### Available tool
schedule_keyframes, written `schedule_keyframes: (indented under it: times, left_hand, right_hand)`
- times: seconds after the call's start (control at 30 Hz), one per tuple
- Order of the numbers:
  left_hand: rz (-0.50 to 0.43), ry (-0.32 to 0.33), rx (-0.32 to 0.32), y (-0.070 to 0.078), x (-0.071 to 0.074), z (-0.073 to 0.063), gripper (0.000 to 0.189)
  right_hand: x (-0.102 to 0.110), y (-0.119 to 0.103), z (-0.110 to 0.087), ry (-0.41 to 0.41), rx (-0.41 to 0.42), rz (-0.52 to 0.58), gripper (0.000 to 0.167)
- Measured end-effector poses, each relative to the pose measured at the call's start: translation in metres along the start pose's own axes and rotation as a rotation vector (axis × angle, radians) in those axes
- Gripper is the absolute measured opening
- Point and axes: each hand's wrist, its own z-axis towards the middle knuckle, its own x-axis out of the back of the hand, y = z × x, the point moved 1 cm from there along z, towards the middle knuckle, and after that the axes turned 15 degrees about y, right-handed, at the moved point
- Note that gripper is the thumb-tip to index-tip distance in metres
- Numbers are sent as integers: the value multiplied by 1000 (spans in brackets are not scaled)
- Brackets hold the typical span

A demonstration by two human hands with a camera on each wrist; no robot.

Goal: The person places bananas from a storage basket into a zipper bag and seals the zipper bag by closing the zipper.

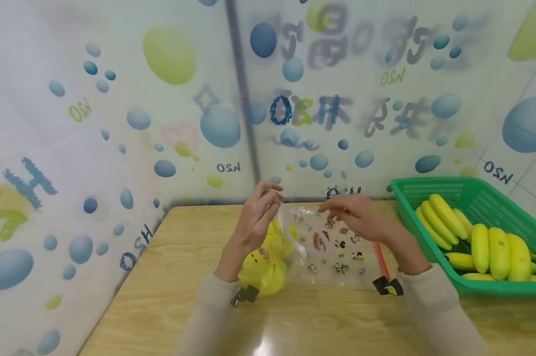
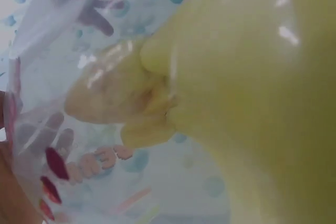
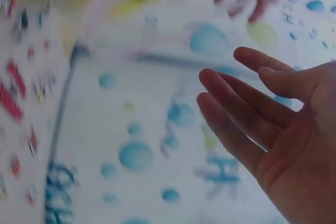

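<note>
A clear plastic bag [image 1: 314,269] printed with small cartoon figures lies on the table, with a pale pink strip along its raised left edge. My left hand [image 1: 256,217] holds that edge; in the left wrist view, fingers show through the plastic. A shiny yellow rounded object with a small face [image 1: 268,277] sits below the left hand. It fills much of the left wrist view, partly behind plastic, and its exact kind cannot be told. Above the bag's far right part is my right hand [image 1: 358,215], holding nothing. The right wrist view shows its fingers [image 3: 231,124] extended and slightly bent.
On the right stands a green plastic basket [image 1: 485,187] holding several yellow bananas [image 1: 499,252]. A wood-patterned table [image 1: 183,296] lies under everything. Behind it hangs a white curtain [image 1: 365,74] with blue and green dots. A red strip [image 1: 381,259] runs along the bag's right edge.
</note>
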Motion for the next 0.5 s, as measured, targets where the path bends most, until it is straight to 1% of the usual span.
schedule_keyframes:
  times: [0.07,0.1,0.2,0.27,0.3,0.37,0.43,0.5]
  left_hand:
    - [20,10,7,0,0,0,25]
    - [34,14,12,0,0,-1,25]
    - [79,16,30,0,-1,-3,24]
    - [99,11,40,0,-1,-4,23]
    - [104,6,44,0,-1,-5,23]
    - [109,0,43,0,-2,-4,23]
    - [108,-6,39,0,-2,-4,23]
    - [104,-10,38,1,-2,-4,23]
  right_hand:
    - [27,9,0,-13,-47,-71,26]
    - [42,14,0,-42,-90,-117,25]
    - [82,34,-1,-154,-218,-250,27]
    - [104,54,-4,-231,-289,-305,30]
    - [113,65,-6,-260,-320,-320,31]
    - [129,91,-10,-294,-360,-342,31]
    - [141,116,-15,-319,-395,-363,31]
    - [150,141,-22,-365,-435,-383,33]
